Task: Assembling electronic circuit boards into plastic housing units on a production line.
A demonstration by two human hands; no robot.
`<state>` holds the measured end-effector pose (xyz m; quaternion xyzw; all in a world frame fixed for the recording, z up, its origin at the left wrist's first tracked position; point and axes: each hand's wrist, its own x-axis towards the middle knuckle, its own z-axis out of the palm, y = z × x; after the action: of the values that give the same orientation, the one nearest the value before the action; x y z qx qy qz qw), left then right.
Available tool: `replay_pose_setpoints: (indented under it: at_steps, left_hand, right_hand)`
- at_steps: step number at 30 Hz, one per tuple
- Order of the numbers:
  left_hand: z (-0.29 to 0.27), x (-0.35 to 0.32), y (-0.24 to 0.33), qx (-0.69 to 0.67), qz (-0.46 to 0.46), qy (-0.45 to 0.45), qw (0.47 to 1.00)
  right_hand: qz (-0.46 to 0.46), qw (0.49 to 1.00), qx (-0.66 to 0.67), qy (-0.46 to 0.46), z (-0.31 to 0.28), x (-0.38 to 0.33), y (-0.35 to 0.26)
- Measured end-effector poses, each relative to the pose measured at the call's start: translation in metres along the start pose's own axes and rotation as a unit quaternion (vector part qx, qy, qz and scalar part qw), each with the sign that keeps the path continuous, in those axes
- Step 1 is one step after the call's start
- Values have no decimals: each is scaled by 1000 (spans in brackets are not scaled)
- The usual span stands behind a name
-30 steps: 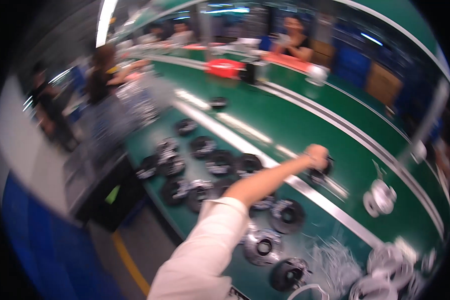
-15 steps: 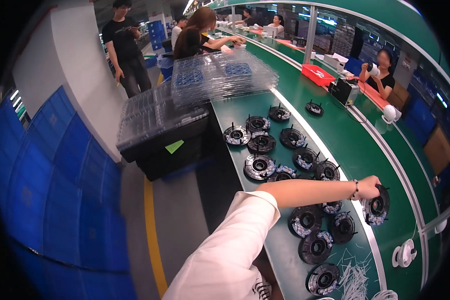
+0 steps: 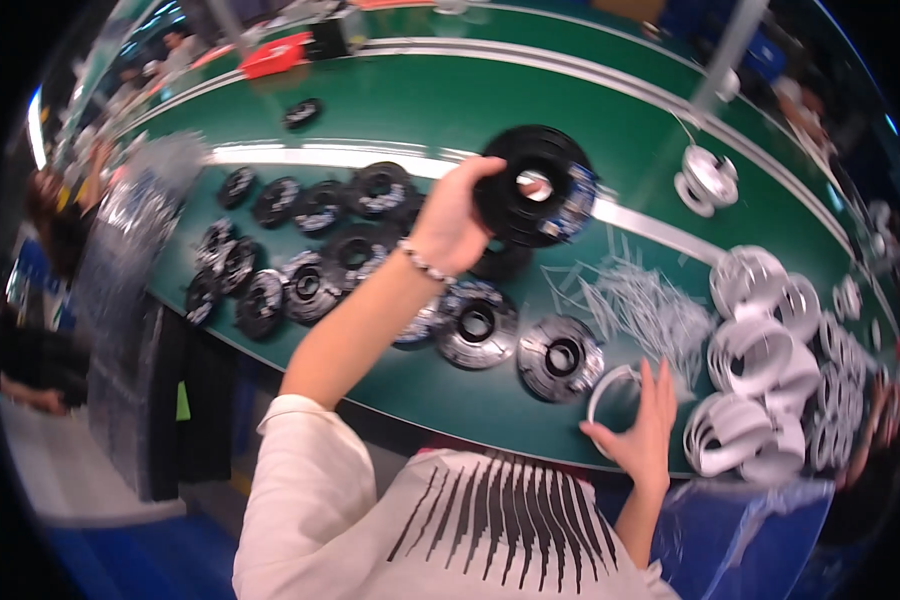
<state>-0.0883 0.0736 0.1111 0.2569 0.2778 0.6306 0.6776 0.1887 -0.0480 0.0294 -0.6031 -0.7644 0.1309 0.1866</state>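
Observation:
My left hand (image 3: pixel 452 220) grips the edge of a black round base part (image 3: pixel 505 195) with a wide centre hole and a blue-white circuit piece along one side. It is raised above the green bench. Lower right, my right hand (image 3: pixel 645 425) has its thumb and fingers spread around a white ring (image 3: pixel 597 398) at the bench's near edge; whether they touch it I cannot tell. Left of that ring lies a similar black base (image 3: pixel 560 358), beside another black base (image 3: pixel 476 324). Several more such parts are spread to the left, some hidden behind my left forearm.
Thin white strips (image 3: pixel 645 305) lie in a loose heap beyond my right hand. Stacked white rings (image 3: pixel 750 355) stand at the right. A white device (image 3: pixel 707 180) sits across the pale strip. Clear plastic trays (image 3: pixel 145 220) are piled at the left; a red bin (image 3: pixel 276 55) is farther back.
My view has swung to the right. The black base in my left hand is now lifted nearer to me, and my right hand has come into view by the white ring.

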Motion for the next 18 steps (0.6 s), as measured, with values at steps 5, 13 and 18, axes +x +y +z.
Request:
replay_pose_setpoints:
  at_steps: [5,13,18]
  left_hand:
    - [2,-2,-23,5,-6,-17,1000]
    - [3,-18,-46,24,15,-70,997]
    - [7,-39,-64,30,-9,-100,995]
  right_hand:
    - [66,997,-42,-5,-13,-5,-1]
    - [93,995,5,37,-6,-23,5]
    - [10,892,386,236,-10,3,-2]
